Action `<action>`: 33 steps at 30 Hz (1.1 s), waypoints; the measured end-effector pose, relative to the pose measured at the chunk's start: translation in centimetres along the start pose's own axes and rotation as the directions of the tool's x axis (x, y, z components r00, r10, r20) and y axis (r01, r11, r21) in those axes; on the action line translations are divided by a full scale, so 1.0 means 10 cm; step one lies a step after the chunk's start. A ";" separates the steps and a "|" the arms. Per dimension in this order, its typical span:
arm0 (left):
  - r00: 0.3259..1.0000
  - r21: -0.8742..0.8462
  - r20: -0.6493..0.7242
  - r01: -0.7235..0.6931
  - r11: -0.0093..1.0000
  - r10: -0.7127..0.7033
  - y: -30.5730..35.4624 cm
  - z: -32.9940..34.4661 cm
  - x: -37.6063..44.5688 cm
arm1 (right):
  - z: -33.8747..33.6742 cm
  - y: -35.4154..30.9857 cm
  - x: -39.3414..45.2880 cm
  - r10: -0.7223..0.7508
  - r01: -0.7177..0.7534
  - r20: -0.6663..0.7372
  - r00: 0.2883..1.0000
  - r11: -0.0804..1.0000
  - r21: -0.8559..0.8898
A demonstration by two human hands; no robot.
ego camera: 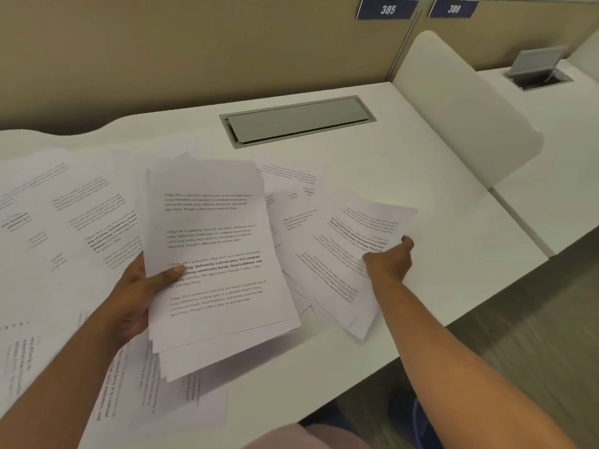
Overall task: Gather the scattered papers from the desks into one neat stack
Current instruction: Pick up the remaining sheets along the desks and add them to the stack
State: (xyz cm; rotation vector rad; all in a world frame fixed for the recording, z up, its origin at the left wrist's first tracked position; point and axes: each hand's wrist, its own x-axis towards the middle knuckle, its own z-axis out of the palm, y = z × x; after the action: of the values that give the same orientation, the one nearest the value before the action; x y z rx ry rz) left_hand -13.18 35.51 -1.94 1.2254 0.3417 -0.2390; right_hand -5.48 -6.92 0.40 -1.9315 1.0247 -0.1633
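My left hand [136,296] grips a stack of printed white papers [217,254] by its left edge, thumb on top, holding it above the white desk [405,163]. My right hand [389,259] pinches a few printed sheets [343,251] at their right side; their far edge lifts off the desk. More loose printed sheets lie scattered over the desk's left part [64,222], between the two bundles [291,189] and near the front edge [168,390]. Some lie under the held stack, partly hidden.
A grey cable-tray flap [298,119] is set into the desk behind the papers. A white curved divider [463,108] separates this desk from the neighbouring one, which has an open cable flap [536,68]. A beige partition with number plates 385 [387,8] and 386 runs behind.
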 end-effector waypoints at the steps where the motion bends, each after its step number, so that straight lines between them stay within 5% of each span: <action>1: 1.000 -0.004 -0.005 -0.003 1.000 0.003 0.01 -0.04 0.00 | -0.03 -0.08 0.04 0.030 -0.031 0.010 0.999 0.997 0.067; 6: 1.000 -0.026 -0.014 -0.026 0.999 0.026 0.02 -0.16 -0.02 | -0.31 -0.63 0.40 0.169 -0.268 0.346 0.923 0.927 0.261; 10: 0.999 -0.040 -0.020 -0.036 0.999 0.035 -0.01 -0.18 -0.02 | -0.51 -0.93 0.68 0.183 -0.233 0.717 0.672 0.972 -0.030; 13: 0.999 -0.040 -0.025 -0.031 0.999 0.030 -0.04 -0.16 -0.02 | -0.49 -0.96 0.81 0.238 -0.163 0.785 0.572 0.971 -0.175; 15: 0.999 -0.043 -0.027 -0.023 0.999 0.021 -0.05 -0.12 -0.03 | -0.37 -0.87 0.80 0.243 -0.081 0.760 0.603 0.966 -0.245; 18: 0.999 -0.035 -0.032 -0.026 0.999 0.025 -0.06 -0.04 -0.04 | -0.11 -0.59 0.73 0.162 0.068 0.601 0.782 0.938 -0.341; 21: 0.998 -0.022 -0.049 -0.029 0.999 0.027 -0.07 0.03 -0.06 | 0.09 -0.37 0.57 0.029 0.294 0.425 0.905 0.678 -0.673; 23: 0.998 -0.025 -0.054 -0.021 0.999 0.019 -0.08 0.08 -0.06 | 0.15 -0.33 0.48 -0.008 0.298 0.378 0.926 0.632 -0.716; 28: 0.997 -0.027 -0.074 -0.027 0.999 0.025 -0.13 0.21 -0.05 | 0.21 -0.27 0.39 -0.111 0.331 0.369 0.923 0.720 -0.610; 33: 0.995 -0.038 -0.094 -0.019 0.999 0.016 -0.19 0.25 -0.11 | 0.23 -0.33 0.37 -0.018 0.255 0.364 0.931 0.746 -0.615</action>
State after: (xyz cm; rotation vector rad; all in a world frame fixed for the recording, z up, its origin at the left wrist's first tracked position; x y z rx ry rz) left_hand -14.51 32.57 -2.42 1.2029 0.4147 -0.1595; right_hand 0.00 -7.25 0.64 -2.5576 0.7472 0.5090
